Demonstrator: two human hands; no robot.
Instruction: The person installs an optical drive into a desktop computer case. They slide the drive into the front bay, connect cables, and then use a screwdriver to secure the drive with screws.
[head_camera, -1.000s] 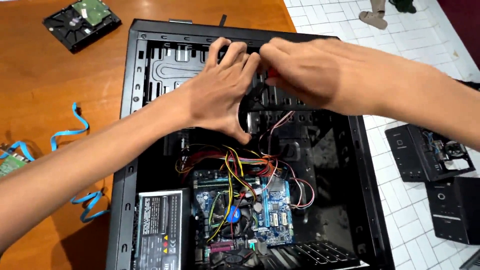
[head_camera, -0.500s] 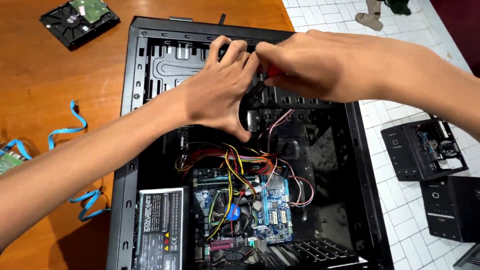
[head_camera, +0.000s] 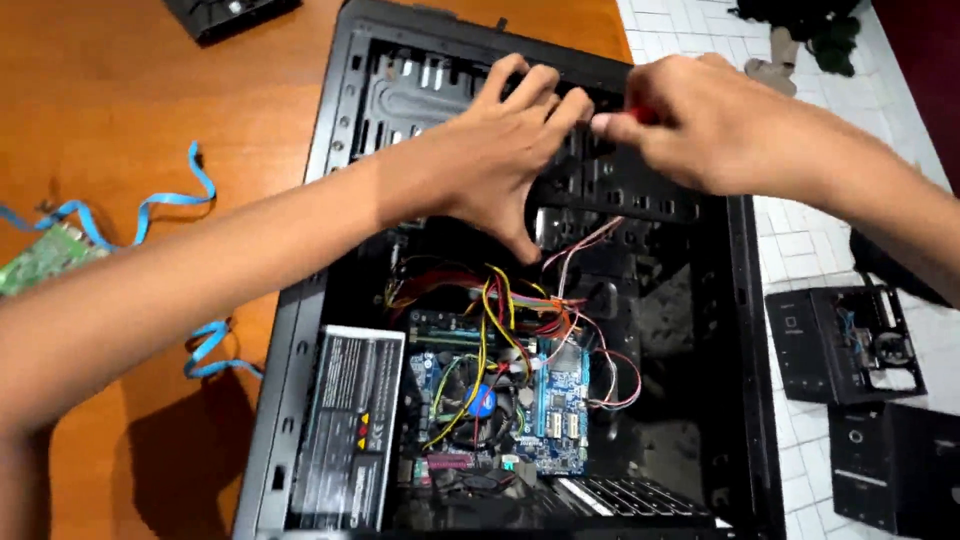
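Note:
An open black computer case lies on its side on a wooden table. My left hand is spread inside it, fingers pressed on the black drive cage near the top. Beside those fingers, my right hand is closed around a red-handled tool, probably a screwdriver; its tip is hidden. Lower in the case sit a blue motherboard, a bundle of red and yellow wires and a grey power supply.
Blue flat cables and a green circuit board lie on the wooden table at left. A dark drive sits at the top edge. On the white tiled floor at right are black computer parts.
The view has shifted, so the case sits higher in frame. My right hand has pulled slightly right, away from the left fingers. My left hand stays pressed on the drive cage.

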